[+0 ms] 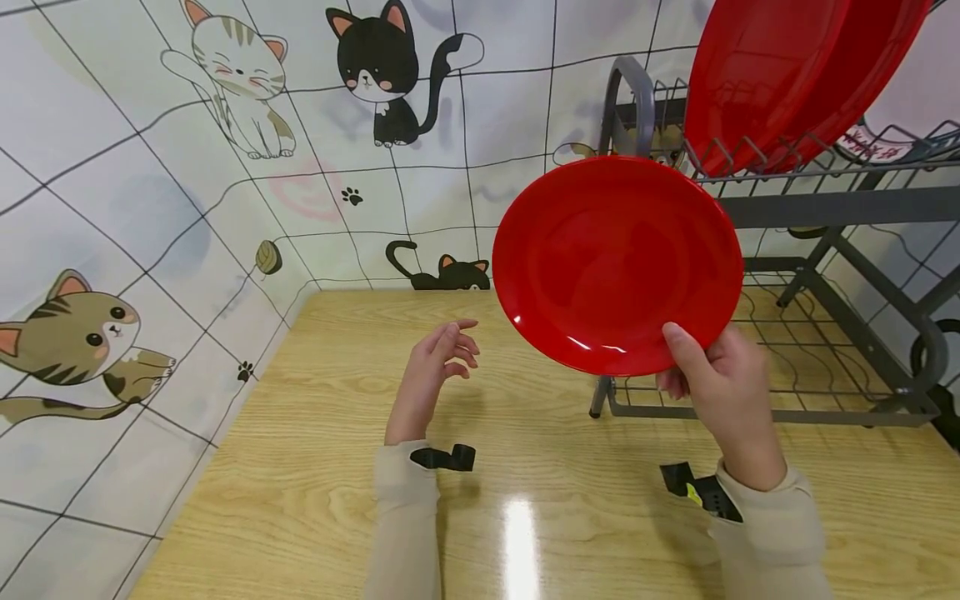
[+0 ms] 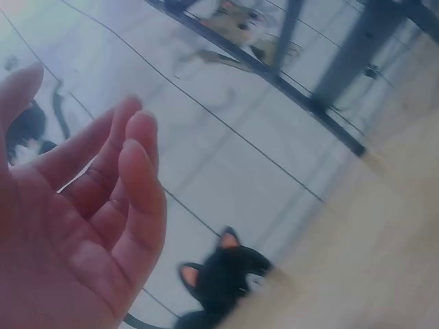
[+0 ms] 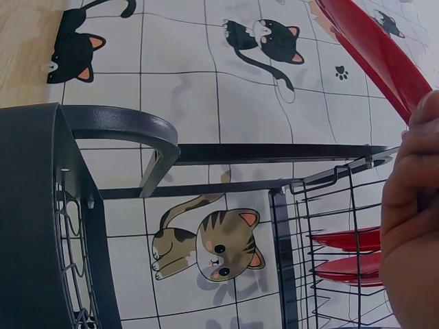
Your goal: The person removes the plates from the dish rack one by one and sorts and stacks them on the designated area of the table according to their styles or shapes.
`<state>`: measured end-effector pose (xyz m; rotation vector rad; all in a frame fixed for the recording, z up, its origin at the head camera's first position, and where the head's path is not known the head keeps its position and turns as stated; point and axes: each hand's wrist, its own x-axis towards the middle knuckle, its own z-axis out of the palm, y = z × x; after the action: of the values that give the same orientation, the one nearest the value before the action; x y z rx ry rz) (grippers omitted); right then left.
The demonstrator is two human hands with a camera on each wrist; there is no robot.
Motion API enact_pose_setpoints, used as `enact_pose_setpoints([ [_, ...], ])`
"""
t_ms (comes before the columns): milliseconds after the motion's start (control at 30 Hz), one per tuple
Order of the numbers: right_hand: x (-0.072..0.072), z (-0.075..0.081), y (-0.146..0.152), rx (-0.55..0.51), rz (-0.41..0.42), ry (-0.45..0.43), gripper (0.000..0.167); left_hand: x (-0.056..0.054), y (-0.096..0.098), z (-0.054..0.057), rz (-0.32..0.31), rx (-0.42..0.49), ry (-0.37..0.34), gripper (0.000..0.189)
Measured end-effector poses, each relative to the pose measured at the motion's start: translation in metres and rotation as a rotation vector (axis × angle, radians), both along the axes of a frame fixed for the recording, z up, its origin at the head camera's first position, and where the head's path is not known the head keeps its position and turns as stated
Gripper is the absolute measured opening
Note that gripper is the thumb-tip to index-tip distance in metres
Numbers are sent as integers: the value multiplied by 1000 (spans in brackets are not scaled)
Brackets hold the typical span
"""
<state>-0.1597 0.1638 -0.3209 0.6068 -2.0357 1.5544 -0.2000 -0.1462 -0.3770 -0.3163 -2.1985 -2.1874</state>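
Right hand (image 1: pixel 726 390): nearer; pinches red plate (image 1: pixel 615 267) at its lower-right rim, thumb on the face.
Left hand (image 1: pixel 440 354): well apart, fingers loosely bent, holding nothing; lower left of plate.
Plate position: raised above table (image 1: pixel 322 417), long axis roughly sideways in head view.
Dish rack (image 1: pixel 825 417): right of plate, partly behind it.
Upper tier (image 1: pixel 840 207): standing red plates (image 1: pixel 765 83); patterned item (image 1: pixel 873 143), kind unclear.

Left forearm (image 1: pixel 407 533) extends forward, sleeved to the wrist. Left hand (image 1: pixel 441 358) relaxed, palm turned inward; left fingers (image 2: pixel 143 178) loosely bent, left thumb (image 2: pixel 24 89) standing apart from them. Right forearm (image 1: pixel 772 542) also sleeved, slanting forward and leftward. Right hand (image 1: pixel 727 375) in pinching grip: right thumb (image 1: pixel 684 347) extended on top, right fingers (image 3: pixel 411 181) curled beneath. Hands well apart.
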Motion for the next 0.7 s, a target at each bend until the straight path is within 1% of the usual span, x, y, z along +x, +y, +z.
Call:
enact_pose_setpoints([
  [67, 1, 0, 0, 12, -7, -18, 8, 4, 0, 8, -9, -9, 37, 32],
  [133, 1, 0, 0, 17, 6, -31, 8, 8, 1, 14, -29, -11, 73, 31],
  [267, 1, -1, -1, 30, 42, -65, 9, 13, 2, 22, -66, -9, 123, 33],
  [333, 1, -2, -1, 59, 43, -63, 10, 15, 2, 24, -78, -17, 141, 33],
  [500, -2, -4, -2, 110, 36, -48, 12, 20, 4, 31, -79, -65, 176, 33],
  [700, -5, -7, -4, 128, 57, -54, 14, 26, 6, 39, -69, -111, 176, 27],
])
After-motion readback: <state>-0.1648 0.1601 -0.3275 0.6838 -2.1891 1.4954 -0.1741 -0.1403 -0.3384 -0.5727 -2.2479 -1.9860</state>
